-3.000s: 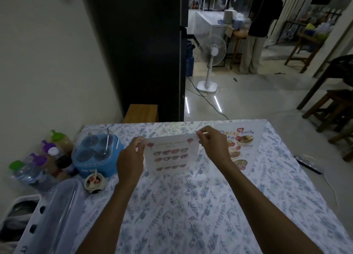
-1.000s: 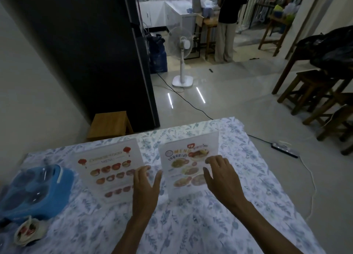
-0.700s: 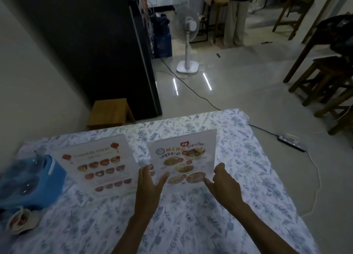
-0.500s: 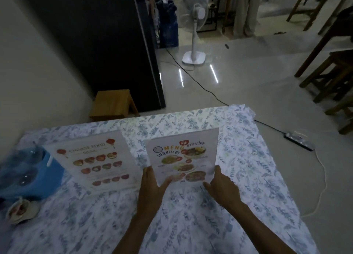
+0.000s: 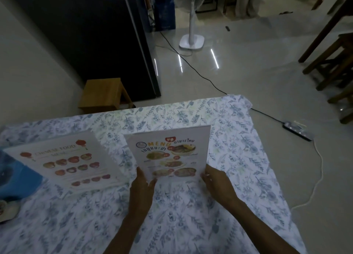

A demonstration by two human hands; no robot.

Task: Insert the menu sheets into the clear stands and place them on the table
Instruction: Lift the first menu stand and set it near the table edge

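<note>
Two menus in clear stands rest on the floral tablecloth (image 5: 191, 215). The Thai menu stand (image 5: 170, 150) sits at the centre, tilted back, with food pictures and the word MENU on it. My left hand (image 5: 142, 188) grips its lower left corner, thumb over the front. My right hand (image 5: 217, 183) holds its lower right corner. The Chinese food menu stand (image 5: 66, 162) is to the left, leaning back, touched by neither hand.
A blue container (image 5: 13, 179) and a small dish (image 5: 7, 211) are at the left table edge. Beyond the table are a wooden stool (image 5: 104, 94), a dark fridge (image 5: 107, 34), a standing fan (image 5: 192, 36), a power strip (image 5: 298, 132) and wooden chairs (image 5: 332, 62).
Three seconds ago both hands held the Chinese food menu stand; it now stands at the left. Both hands moved to the Thai menu stand and closed on its lower corners.
</note>
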